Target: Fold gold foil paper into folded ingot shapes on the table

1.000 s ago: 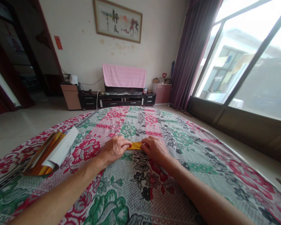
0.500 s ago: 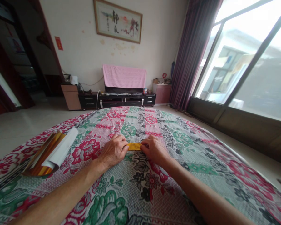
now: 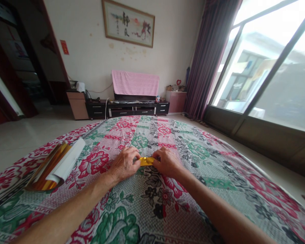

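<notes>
Between my two hands, low over the flowered cloth, is a small strip of shiny gold foil paper (image 3: pixel 146 161). My left hand (image 3: pixel 125 163) pinches its left end between thumb and fingers. At the right end, the thumb and curled fingers of my right hand (image 3: pixel 166 161) grip it. The middle of the strip looks creased and catches the light; both ends are hidden by my fingers.
A flowered cloth (image 3: pixel 122 220) in red, green and grey covers the broad surface before me. On its left lie curled gold sheets (image 3: pixel 47 169) and a white paper roll (image 3: pixel 67 161). Beyond stand a low black cabinet (image 3: pixel 132 111) and a pink-towel-covered screen (image 3: pixel 136 83).
The gold strip, flatter and duller before, now looks bent and brighter in the middle. My left hand has shifted slightly right and its wrist has turned a little; my right hand stays nearly in place.
</notes>
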A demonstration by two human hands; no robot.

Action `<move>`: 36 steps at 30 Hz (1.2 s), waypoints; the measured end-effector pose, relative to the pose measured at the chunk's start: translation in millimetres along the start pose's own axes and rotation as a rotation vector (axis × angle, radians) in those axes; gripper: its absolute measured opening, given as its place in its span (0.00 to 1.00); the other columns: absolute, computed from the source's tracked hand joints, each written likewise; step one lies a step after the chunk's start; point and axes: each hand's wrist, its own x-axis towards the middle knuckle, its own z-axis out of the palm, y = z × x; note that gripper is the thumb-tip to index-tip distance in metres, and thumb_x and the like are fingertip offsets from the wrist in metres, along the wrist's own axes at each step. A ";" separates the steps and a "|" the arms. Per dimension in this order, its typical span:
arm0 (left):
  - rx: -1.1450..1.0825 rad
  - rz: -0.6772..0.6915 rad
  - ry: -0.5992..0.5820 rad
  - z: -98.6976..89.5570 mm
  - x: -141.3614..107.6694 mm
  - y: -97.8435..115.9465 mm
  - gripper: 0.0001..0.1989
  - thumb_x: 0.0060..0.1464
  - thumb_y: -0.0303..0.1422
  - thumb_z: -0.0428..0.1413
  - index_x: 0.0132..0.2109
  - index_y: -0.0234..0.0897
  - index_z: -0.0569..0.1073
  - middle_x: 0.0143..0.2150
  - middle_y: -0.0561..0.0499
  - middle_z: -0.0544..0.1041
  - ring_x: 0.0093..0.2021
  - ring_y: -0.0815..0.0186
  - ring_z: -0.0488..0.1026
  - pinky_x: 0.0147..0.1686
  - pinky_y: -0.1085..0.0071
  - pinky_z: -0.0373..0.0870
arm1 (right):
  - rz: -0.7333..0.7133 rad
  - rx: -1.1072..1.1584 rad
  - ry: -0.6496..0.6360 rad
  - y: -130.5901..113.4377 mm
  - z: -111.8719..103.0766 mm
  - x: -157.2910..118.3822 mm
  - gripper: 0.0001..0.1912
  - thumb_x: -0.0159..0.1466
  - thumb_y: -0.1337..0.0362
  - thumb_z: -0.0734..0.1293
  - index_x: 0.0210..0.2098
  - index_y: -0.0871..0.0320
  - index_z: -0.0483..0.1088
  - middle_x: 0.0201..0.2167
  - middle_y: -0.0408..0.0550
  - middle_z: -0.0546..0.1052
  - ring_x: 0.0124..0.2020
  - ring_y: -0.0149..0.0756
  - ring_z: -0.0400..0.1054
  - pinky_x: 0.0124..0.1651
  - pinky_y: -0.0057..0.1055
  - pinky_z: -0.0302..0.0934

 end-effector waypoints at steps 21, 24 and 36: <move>0.034 0.217 -0.013 -12.1 -3.1 -1.3 0.12 0.55 0.25 0.48 0.39 0.37 0.75 0.37 0.47 0.73 0.40 0.64 0.68 0.42 0.66 0.68 | -0.376 0.140 0.110 12.9 0.9 -7.0 0.08 0.56 0.75 0.59 0.31 0.58 0.66 0.32 0.46 0.69 0.35 0.32 0.62 0.40 0.28 0.56; 0.096 0.253 -0.094 -12.4 -5.3 -2.2 0.12 0.55 0.25 0.47 0.39 0.37 0.75 0.36 0.48 0.72 0.39 0.64 0.67 0.41 0.65 0.68 | -0.379 0.112 0.059 14.1 0.3 -9.6 0.09 0.55 0.75 0.59 0.31 0.58 0.67 0.32 0.46 0.69 0.34 0.32 0.62 0.40 0.28 0.56; -0.005 0.277 -0.074 -9.5 -5.5 -5.7 0.13 0.53 0.22 0.48 0.39 0.35 0.76 0.35 0.47 0.70 0.38 0.65 0.66 0.39 0.64 0.69 | -0.390 0.183 0.007 17.5 -3.0 -10.5 0.14 0.50 0.79 0.58 0.30 0.59 0.69 0.30 0.46 0.69 0.33 0.31 0.63 0.38 0.27 0.57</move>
